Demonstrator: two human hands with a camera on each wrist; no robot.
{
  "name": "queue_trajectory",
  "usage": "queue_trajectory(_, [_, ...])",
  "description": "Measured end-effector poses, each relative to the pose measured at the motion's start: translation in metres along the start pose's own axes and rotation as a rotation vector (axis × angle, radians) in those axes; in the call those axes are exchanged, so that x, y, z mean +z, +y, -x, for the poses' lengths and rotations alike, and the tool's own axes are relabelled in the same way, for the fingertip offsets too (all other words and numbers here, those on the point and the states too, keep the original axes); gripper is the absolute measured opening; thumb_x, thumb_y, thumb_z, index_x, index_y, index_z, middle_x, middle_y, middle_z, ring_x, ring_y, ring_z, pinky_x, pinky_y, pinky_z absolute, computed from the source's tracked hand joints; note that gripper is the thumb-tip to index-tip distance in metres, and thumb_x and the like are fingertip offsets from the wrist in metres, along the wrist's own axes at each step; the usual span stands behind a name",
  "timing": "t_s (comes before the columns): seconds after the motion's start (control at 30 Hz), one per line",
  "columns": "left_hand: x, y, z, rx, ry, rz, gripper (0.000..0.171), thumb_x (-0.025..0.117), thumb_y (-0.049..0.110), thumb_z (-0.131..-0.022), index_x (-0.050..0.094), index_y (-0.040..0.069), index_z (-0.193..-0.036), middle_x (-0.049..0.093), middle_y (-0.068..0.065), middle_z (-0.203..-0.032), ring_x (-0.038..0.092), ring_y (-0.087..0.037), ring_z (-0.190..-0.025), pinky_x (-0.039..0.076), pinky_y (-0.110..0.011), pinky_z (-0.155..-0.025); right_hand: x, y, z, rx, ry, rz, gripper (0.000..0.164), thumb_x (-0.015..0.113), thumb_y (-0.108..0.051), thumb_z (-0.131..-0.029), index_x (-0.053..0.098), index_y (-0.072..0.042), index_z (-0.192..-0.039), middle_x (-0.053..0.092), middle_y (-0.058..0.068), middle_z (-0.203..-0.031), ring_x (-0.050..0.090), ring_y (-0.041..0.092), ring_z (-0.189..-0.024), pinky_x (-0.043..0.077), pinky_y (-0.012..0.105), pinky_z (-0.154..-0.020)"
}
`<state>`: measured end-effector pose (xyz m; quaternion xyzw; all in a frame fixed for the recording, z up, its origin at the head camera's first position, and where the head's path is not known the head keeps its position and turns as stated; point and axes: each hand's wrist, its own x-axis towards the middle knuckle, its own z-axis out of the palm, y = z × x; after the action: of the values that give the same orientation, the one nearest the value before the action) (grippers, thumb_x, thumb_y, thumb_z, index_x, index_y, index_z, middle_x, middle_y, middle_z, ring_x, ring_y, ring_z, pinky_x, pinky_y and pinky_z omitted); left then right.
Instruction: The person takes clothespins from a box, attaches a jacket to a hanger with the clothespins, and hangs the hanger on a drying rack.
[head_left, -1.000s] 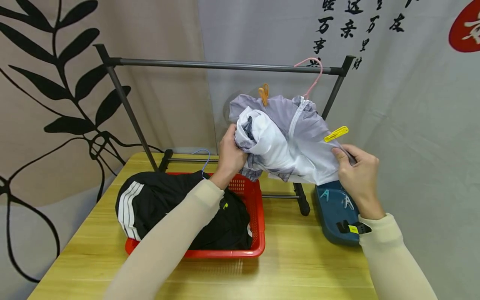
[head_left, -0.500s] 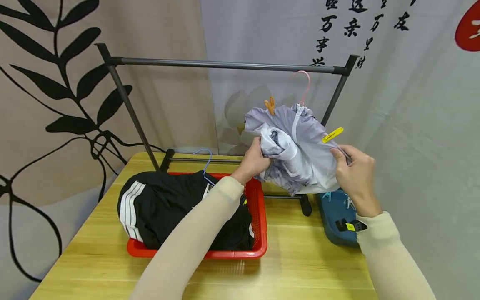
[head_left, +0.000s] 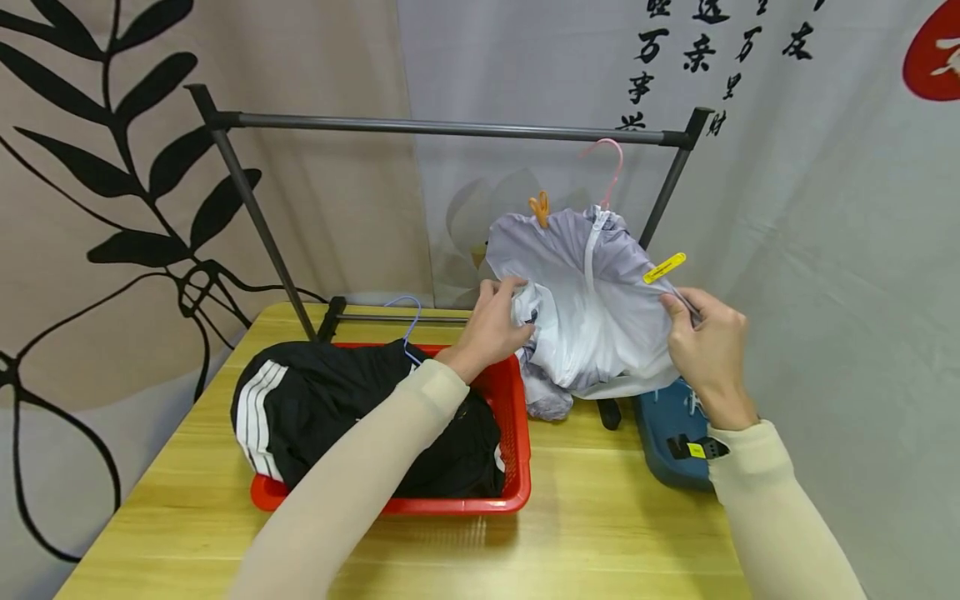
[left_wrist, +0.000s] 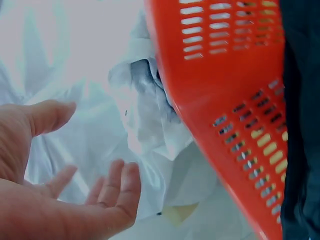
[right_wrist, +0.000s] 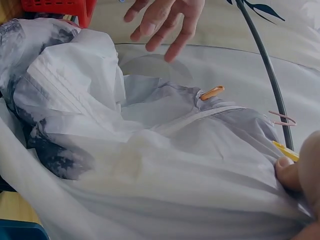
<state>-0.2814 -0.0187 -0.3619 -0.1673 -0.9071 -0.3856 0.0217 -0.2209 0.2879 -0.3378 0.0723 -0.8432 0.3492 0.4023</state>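
A white and pale lilac zip jacket with grey patterned parts hangs on a pink hanger near the rack's right end. One orange clothespin grips its upper left part, and a yellow clothespin grips its right side. My right hand pinches the jacket's edge just below the yellow clothespin. At the jacket's left side is my left hand; in the left wrist view its fingers are spread and hold nothing. A bunched part of the jacket droops beside the basket.
A red basket on the wooden table holds black clothing with white stripes and a blue hanger. To the right stands a blue tray with small clothespins. Above runs the dark rack bar, with a curtain behind.
My left hand moved right with the bunched cloth, then let go of it and drew back slightly. The bunch dropped lower. My right hand still pinches the jacket's edge.
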Motion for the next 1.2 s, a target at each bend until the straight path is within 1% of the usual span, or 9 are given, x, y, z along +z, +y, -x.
queue_trajectory(0.07, [-0.003, 0.0, 0.005, 0.046, -0.003, -0.026, 0.066, 0.083, 0.016, -0.108, 0.054, 0.01, -0.168, 0.052, -0.027, -0.162, 0.064, -0.043, -0.141, 0.06, -0.053, -0.118, 0.0, -0.001, 0.001, 0.003, 0.0, -0.007, 0.017, 0.08, -0.009, -0.11, 0.088, 0.006, -0.111, 0.086, 0.027, -0.1, 0.055, -0.017, -0.077, 0.038, 0.007, -0.071])
queue_trajectory(0.13, [-0.006, 0.0, 0.01, 0.077, -0.012, -0.053, 0.058, 0.08, 0.016, -0.11, 0.058, 0.009, -0.163, 0.058, -0.026, -0.158, 0.065, -0.041, -0.138, 0.061, -0.052, -0.116, -0.001, -0.001, 0.001, 0.001, 0.003, -0.013, 0.016, 0.08, -0.008, -0.11, 0.088, 0.006, -0.111, 0.086, 0.027, -0.1, 0.055, -0.018, -0.078, 0.038, 0.006, -0.072])
queue_trajectory(0.2, [-0.01, -0.002, 0.013, 0.099, -0.009, -0.075, 0.053, 0.078, 0.016, -0.111, 0.06, 0.008, -0.161, 0.062, -0.025, -0.153, 0.066, -0.04, -0.136, 0.061, -0.051, -0.115, -0.002, -0.001, 0.001, -0.003, 0.004, -0.021, 0.016, 0.08, -0.007, -0.11, 0.087, 0.007, -0.11, 0.086, 0.027, -0.1, 0.056, -0.019, -0.079, 0.039, 0.006, -0.072])
queue_trajectory(0.27, [-0.016, -0.005, 0.016, 0.108, -0.009, -0.089, 0.051, 0.076, 0.016, -0.112, 0.06, 0.007, -0.16, 0.063, -0.024, -0.151, 0.067, -0.04, -0.135, 0.061, -0.051, -0.114, -0.002, -0.002, 0.002, -0.006, 0.004, -0.026, 0.015, 0.08, -0.006, -0.11, 0.087, 0.007, -0.11, 0.086, 0.028, -0.1, 0.056, -0.02, -0.08, 0.04, 0.006, -0.073])
queue_trajectory(0.5, [-0.045, -0.015, 0.026, 0.11, 0.02, -0.119, 0.043, 0.073, 0.016, -0.114, 0.064, 0.006, -0.154, 0.067, -0.023, -0.147, 0.069, -0.038, -0.129, 0.063, -0.051, -0.113, -0.007, -0.006, 0.003, -0.011, 0.006, -0.033, 0.016, 0.079, -0.005, -0.11, 0.086, 0.008, -0.11, 0.086, 0.029, -0.1, 0.055, -0.022, -0.08, 0.04, 0.004, -0.073])
queue_trajectory(0.67, [-0.066, -0.024, 0.034, 0.115, 0.057, -0.138, 0.041, 0.074, 0.015, -0.114, 0.065, 0.006, -0.153, 0.067, -0.024, -0.149, 0.07, -0.039, -0.129, 0.063, -0.053, -0.115, -0.01, -0.009, 0.005, -0.008, -0.001, -0.034, 0.017, 0.079, -0.006, -0.11, 0.086, 0.009, -0.111, 0.085, 0.029, -0.101, 0.056, -0.022, -0.082, 0.041, 0.002, -0.074])
queue_trajectory(0.83, [-0.085, -0.037, 0.038, 0.12, 0.111, -0.136, 0.04, 0.074, 0.015, -0.114, 0.066, 0.005, -0.152, 0.066, -0.023, -0.148, 0.072, -0.041, -0.129, 0.064, -0.055, -0.115, -0.012, -0.01, 0.007, -0.013, -0.002, -0.046, 0.017, 0.079, -0.006, -0.111, 0.086, 0.009, -0.11, 0.085, 0.03, -0.099, 0.056, -0.019, -0.078, 0.04, 0.003, -0.071])
queue_trajectory(1.03, [-0.109, -0.053, 0.042, 0.105, 0.175, -0.137, 0.04, 0.073, 0.014, -0.115, 0.065, 0.003, -0.153, 0.066, -0.024, -0.147, 0.072, -0.045, -0.129, 0.063, -0.058, -0.112, -0.012, -0.008, 0.009, -0.018, 0.008, -0.042, 0.016, 0.08, -0.006, -0.109, 0.086, 0.008, -0.108, 0.085, 0.028, -0.096, 0.054, -0.017, -0.076, 0.039, 0.005, -0.069])
queue_trajectory(1.2, [-0.124, -0.063, 0.045, 0.081, 0.201, -0.14, 0.042, 0.071, 0.015, -0.116, 0.065, 0.002, -0.155, 0.066, -0.026, -0.148, 0.071, -0.047, -0.13, 0.062, -0.061, -0.113, -0.012, -0.007, 0.009, -0.022, 0.01, -0.044, 0.015, 0.081, -0.006, -0.109, 0.086, 0.008, -0.107, 0.083, 0.027, -0.092, 0.052, -0.014, -0.071, 0.036, 0.007, -0.064])
